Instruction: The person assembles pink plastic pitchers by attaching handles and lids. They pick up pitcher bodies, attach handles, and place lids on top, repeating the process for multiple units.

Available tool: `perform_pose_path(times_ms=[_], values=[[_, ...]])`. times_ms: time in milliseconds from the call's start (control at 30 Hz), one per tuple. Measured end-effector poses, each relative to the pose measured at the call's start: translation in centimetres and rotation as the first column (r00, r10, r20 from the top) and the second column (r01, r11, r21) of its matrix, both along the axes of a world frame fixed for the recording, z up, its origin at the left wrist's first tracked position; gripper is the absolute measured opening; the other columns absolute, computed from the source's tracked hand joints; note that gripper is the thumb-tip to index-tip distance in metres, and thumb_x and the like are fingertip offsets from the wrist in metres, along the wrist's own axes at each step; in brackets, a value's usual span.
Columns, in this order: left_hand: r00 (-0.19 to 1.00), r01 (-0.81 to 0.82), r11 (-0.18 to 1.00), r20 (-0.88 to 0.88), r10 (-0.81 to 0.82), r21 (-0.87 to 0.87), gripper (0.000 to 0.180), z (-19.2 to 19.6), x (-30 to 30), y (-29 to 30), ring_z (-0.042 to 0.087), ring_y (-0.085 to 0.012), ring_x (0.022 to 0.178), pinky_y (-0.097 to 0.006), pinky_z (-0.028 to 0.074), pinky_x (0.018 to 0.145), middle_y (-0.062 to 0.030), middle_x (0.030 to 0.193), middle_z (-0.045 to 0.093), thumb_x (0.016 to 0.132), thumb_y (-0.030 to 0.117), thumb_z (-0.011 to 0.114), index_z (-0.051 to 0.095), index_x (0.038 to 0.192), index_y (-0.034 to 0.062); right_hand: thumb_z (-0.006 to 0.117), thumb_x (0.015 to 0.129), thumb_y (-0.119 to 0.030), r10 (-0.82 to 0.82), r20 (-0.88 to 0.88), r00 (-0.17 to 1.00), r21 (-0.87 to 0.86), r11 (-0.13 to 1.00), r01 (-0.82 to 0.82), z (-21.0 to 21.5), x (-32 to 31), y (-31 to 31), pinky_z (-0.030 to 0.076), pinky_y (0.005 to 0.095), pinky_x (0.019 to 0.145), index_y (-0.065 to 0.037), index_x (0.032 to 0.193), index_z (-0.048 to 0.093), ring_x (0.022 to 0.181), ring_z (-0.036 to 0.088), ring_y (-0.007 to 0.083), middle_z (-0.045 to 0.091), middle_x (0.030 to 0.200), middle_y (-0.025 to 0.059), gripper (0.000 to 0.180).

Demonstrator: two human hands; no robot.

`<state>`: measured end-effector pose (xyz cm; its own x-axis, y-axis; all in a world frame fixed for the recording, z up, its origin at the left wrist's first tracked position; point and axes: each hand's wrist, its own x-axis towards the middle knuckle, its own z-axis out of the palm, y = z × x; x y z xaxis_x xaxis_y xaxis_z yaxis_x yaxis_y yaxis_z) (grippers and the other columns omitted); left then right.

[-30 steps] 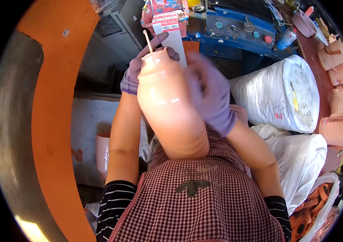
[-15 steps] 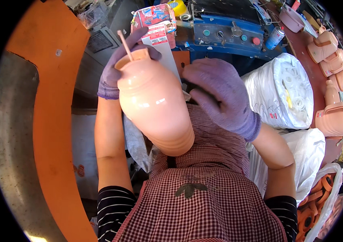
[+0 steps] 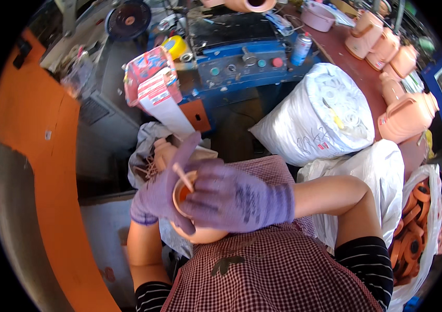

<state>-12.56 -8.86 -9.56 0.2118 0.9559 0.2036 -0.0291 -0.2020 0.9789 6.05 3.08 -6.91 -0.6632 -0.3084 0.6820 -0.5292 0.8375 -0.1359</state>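
Note:
A peach plastic jug body [image 3: 204, 235] is in my lap, its round open mouth tipped up toward me. A thin peach plastic stick [image 3: 182, 177] juts from the rim. Wearing a purple knit glove, my left hand [image 3: 161, 196] wraps the left side of the neck, index finger stretched up past the mouth. My right hand [image 3: 234, 202], gloved alike, curls its fingers over the right side of the rim, close to the stick. Its palm hides much of the jug. Just beyond the hands lies another peach plastic piece [image 3: 163, 152] by a grey plastic bag [image 3: 145, 140].
A white sack [image 3: 293, 127] of translucent rings stands right of my lap. Further right, peach jugs [image 3: 407, 117] line a red-brown bench, above a bag of orange parts [image 3: 413, 247]. Ahead is a blue machine panel [image 3: 239, 67]; an orange frame [image 3: 49, 171] runs along the left.
The jug has come down into my lap, and its mouth has turned toward me. My right hand has moved from the open air onto its rim. The view has shifted.

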Motion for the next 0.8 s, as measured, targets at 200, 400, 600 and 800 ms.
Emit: perform_pose_path(times_ms=[200,400,600,800], values=[[0.982,-0.037,0.999,-0.185,0.036,-0.001,0.164,2.9,3.9,-0.1,0.056,-0.0333,0.122,-0.045,0.042,0.106,-0.0244,0.133,0.054,0.035,0.029,0.102,-0.007,0.155,0.0024,0.055,0.083,-0.020,0.024,-0.039,0.999,0.109,0.994,-0.020,-0.2,1.6,-0.8,0.052,0.0403,0.084,0.000,0.088,0.057,0.080,0.065,0.0298,0.063,0.073,0.0124,0.021],[0.963,-0.226,0.956,-0.193,0.189,-0.190,0.164,4.4,5.1,-1.5,0.058,-0.0337,0.120,-0.044,0.044,0.104,-0.0261,0.131,0.055,0.032,0.022,0.101,-0.006,0.155,0.0036,0.053,0.090,-0.019,0.136,-0.014,0.991,0.102,0.986,-0.134,-1.6,1.3,0.3,0.048,0.0463,0.095,-0.003,0.098,0.061,0.089,0.063,0.0277,0.064,0.087,0.0117,0.020],[0.337,-0.758,0.574,-0.567,0.752,0.311,0.119,6.9,2.0,-9.0,0.059,-0.0335,0.112,-0.043,0.046,0.099,-0.0192,0.131,0.054,0.059,0.037,0.079,0.019,0.156,0.0041,0.054,0.088,-0.014,-0.081,-0.054,0.995,-0.073,0.994,0.077,2.4,3.9,8.7,0.045,0.0494,0.103,-0.007,0.111,0.064,0.105,0.061,0.0318,0.064,0.110,0.0145,0.026],[-0.254,-0.735,0.132,-0.450,0.856,0.665,0.104,5.1,-0.3,-8.6,0.051,-0.0387,0.128,-0.049,0.043,0.105,-0.0205,0.144,0.048,0.068,0.023,0.076,0.022,0.156,0.0049,0.064,0.079,-0.016,-0.940,0.340,0.037,0.346,0.161,0.924,-11.7,16.6,31.8,0.049,0.0433,0.093,-0.016,0.110,0.073,0.110,0.058,0.0355,0.059,0.116,0.0179,0.032]])
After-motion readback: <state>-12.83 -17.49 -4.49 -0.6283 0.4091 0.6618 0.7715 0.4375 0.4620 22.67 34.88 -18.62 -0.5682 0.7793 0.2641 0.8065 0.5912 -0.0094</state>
